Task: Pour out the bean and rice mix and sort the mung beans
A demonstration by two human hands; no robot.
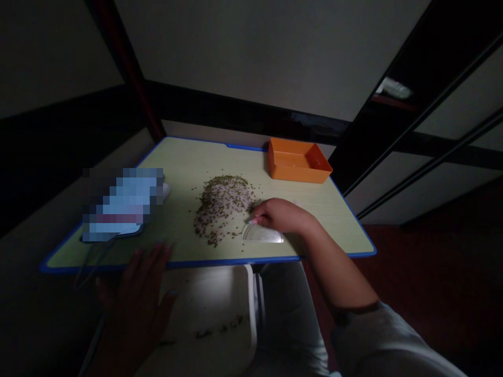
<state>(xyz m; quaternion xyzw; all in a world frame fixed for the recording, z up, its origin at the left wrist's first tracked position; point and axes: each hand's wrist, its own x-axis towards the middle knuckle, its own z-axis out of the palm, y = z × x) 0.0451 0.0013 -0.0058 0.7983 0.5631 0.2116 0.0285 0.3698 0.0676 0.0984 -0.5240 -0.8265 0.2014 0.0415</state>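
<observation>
A pile of small green and white grains (222, 207) is spread across the middle of a pale desk with a blue rim (196, 262). My right hand (281, 215) rests on the desk just right of the pile, fingers curled onto a clear half-round protractor (261, 235) lying flat. My left hand (137, 298) hovers below the desk's near edge with fingers stretched out, holding nothing. It is over a white tray (214, 309) that sits under the edge and has a few grains in it.
An orange box (298, 161) stands open at the desk's far right corner. A blurred blue object (120, 204) lies on the left part of the desk. Dark bed-frame bars run behind and to the right.
</observation>
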